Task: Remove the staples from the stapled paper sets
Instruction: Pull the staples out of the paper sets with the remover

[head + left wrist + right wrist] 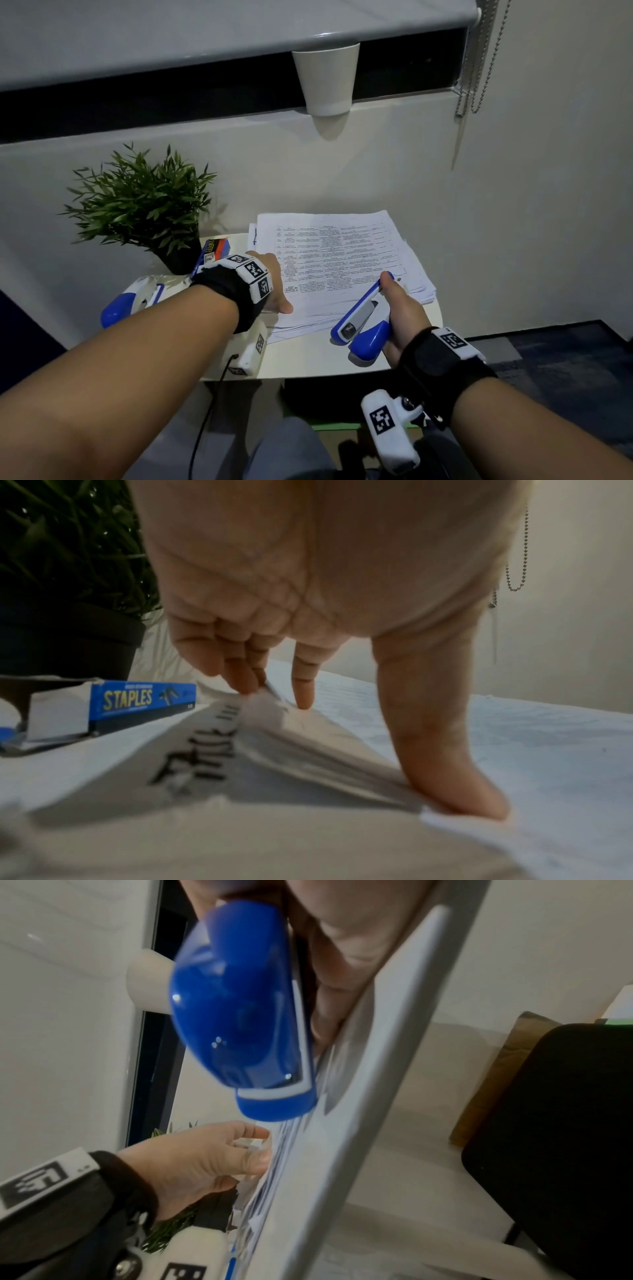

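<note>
A stack of printed paper sets (335, 253) lies on a small white table (308, 356). My left hand (274, 284) is at the stack's left edge. In the left wrist view its straight fingers (246, 680) and thumb (455, 783) touch the edge of the top sheets (325, 745), which stand slightly raised off the sheets below. My right hand (400, 308) grips a blue and white stapler (363, 318) over the stack's near right corner, thumb on its front end. The right wrist view shows the stapler's blue rear (240, 1010) close up. No staple can be made out.
A second blue and white stapler (126, 301) lies at the table's left, beside a blue staples box (137, 699) and a potted plant (140, 205). A white cup (327, 78) stands on the window ledge behind. A blind's bead chain (479, 68) hangs at the right.
</note>
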### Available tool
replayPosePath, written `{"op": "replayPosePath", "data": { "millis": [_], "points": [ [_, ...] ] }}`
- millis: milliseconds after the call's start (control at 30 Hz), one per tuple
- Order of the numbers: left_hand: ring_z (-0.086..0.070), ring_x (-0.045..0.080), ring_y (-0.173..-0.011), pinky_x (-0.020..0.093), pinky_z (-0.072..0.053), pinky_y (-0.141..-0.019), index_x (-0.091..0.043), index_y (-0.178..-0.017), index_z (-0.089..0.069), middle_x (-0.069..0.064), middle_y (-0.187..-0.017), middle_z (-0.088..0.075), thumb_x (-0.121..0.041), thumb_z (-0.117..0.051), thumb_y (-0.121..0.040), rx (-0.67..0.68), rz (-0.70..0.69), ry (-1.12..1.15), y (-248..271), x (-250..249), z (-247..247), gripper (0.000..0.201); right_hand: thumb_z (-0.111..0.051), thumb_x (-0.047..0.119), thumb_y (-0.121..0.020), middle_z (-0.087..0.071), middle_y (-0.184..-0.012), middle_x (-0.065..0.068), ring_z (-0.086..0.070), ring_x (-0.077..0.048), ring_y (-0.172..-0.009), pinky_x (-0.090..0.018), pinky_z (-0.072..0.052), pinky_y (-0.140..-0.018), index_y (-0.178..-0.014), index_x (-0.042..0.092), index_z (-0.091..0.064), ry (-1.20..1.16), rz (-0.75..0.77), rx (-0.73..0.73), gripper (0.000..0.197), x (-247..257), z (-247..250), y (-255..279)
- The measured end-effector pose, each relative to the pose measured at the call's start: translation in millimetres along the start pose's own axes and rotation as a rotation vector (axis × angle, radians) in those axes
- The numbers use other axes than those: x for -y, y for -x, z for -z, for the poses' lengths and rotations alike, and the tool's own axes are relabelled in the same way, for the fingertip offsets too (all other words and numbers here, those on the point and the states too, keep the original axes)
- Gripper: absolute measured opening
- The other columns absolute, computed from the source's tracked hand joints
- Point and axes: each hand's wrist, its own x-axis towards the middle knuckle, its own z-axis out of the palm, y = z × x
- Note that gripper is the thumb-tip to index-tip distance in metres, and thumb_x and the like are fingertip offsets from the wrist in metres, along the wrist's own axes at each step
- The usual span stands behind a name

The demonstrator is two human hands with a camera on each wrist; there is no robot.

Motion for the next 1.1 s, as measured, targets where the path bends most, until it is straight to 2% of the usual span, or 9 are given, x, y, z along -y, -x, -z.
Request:
{"op": "replayPosePath", "data": {
  "millis": [100, 300, 400, 500, 600, 767, 833, 967, 1100],
  "points": [
    [-0.044, 0.021, -0.085, 0.034, -0.048, -0.081, -0.012, -0.107, -0.054, 0.005, -0.099, -0.053, -0.062, -0.069, -0.068, 0.000, -0.032, -0.013, -2, -2, -2, 0.065, -0.063, 0.045, -0.085, -0.069, -0.106, -0.014, -0.065, -0.039, -0.099, -0.063, -0.046, -0.090, -0.103, 0.019, -0.063, 0.024, 0.025, -0.006, 0.032, -1, -1, 0],
    [-0.056, 0.025, -0.101, 0.032, -0.045, -0.085, -0.012, -0.114, -0.055, 0.010, -0.119, -0.048, -0.053, -0.061, -0.079, -0.031, -0.052, 0.102, -1, 5, -15, 0.055, -0.063, 0.044, -0.086, -0.069, -0.102, -0.010, -0.066, -0.035, -0.095, -0.061, -0.048, -0.089, -0.101, 0.020, -0.064, 0.027, 0.038, 0.003, 0.028, 1, -2, 3],
    [-0.054, 0.022, -0.114, 0.028, -0.042, -0.094, -0.009, -0.120, -0.059, 0.007, -0.127, -0.056, -0.036, -0.060, -0.088, -0.146, -0.012, 0.537, 0, 23, -14, 0.042, -0.060, 0.042, -0.089, -0.071, -0.102, -0.008, -0.066, -0.036, -0.098, -0.059, -0.049, -0.090, -0.101, 0.021, -0.064, 0.019, 0.043, 0.006, 0.025, 3, -2, 5],
    [-0.056, 0.021, -0.111, 0.026, -0.042, -0.094, -0.008, -0.109, -0.067, 0.007, -0.120, -0.062, -0.018, -0.061, -0.089, -0.328, 0.013, 0.883, 3, 37, -12, 0.023, -0.062, 0.046, -0.087, -0.066, -0.106, -0.012, -0.063, -0.038, -0.104, -0.061, -0.045, -0.093, -0.104, 0.017, -0.063, 0.017, 0.031, -0.002, 0.034, 4, -3, 9],
    [-0.055, 0.020, -0.108, 0.024, -0.040, -0.088, -0.014, -0.101, -0.068, 0.005, -0.115, -0.062, -0.013, -0.061, -0.088, -0.462, 0.031, 0.931, 7, 42, -16, 0.016, -0.062, 0.050, -0.085, -0.065, -0.119, -0.015, -0.062, -0.040, -0.108, -0.063, -0.044, -0.093, -0.112, 0.019, -0.064, -0.025, 0.032, -0.004, 0.041, 5, -4, 13],
    [-0.054, 0.018, -0.097, 0.021, -0.038, -0.082, -0.020, -0.085, -0.065, 0.000, -0.103, -0.060, -0.008, -0.059, -0.087, -0.582, 0.015, 0.974, 12, 52, -19, 0.014, -0.053, 0.048, -0.091, -0.070, -0.112, -0.010, -0.066, -0.039, -0.100, -0.063, -0.046, -0.091, -0.117, 0.024, -0.063, -0.055, 0.055, 0.067, 0.036, 16, -1, 29],
    [-0.054, 0.016, -0.088, 0.023, -0.039, -0.080, -0.022, -0.077, -0.061, 0.000, -0.096, -0.059, -0.008, -0.061, -0.086, -0.592, -0.027, 1.008, 14, 56, -21, 0.016, -0.053, 0.046, -0.091, -0.071, -0.107, -0.010, -0.068, -0.037, -0.095, -0.062, -0.049, -0.085, -0.116, 0.023, -0.064, -0.025, 0.116, 0.104, 0.035, 26, 3, 41],
    [-0.045, 0.010, -0.056, 0.020, -0.040, -0.059, -0.027, -0.065, -0.055, -0.003, -0.074, -0.054, -0.003, -0.061, -0.083, -0.567, -0.193, 0.961, 18, 59, -29, 0.031, -0.056, 0.032, -0.090, -0.072, -0.085, -0.008, -0.070, -0.024, -0.076, -0.036, -0.052, -0.071, -0.104, 0.009, -0.065, 0.147, 0.284, 0.184, 0.029, 55, 9, 63],
    [-0.055, 0.006, -0.066, 0.012, -0.043, -0.066, -0.031, -0.069, -0.057, -0.005, -0.077, -0.057, 0.012, -0.059, -0.079, -0.581, -0.555, 0.910, 26, 61, -21, 0.044, -0.056, 0.027, -0.092, -0.072, -0.080, -0.008, -0.068, -0.023, -0.073, -0.029, -0.050, -0.063, -0.094, 0.001, -0.065, 0.486, 0.476, 0.149, 0.028, 81, 3, 77]
  ]
}}
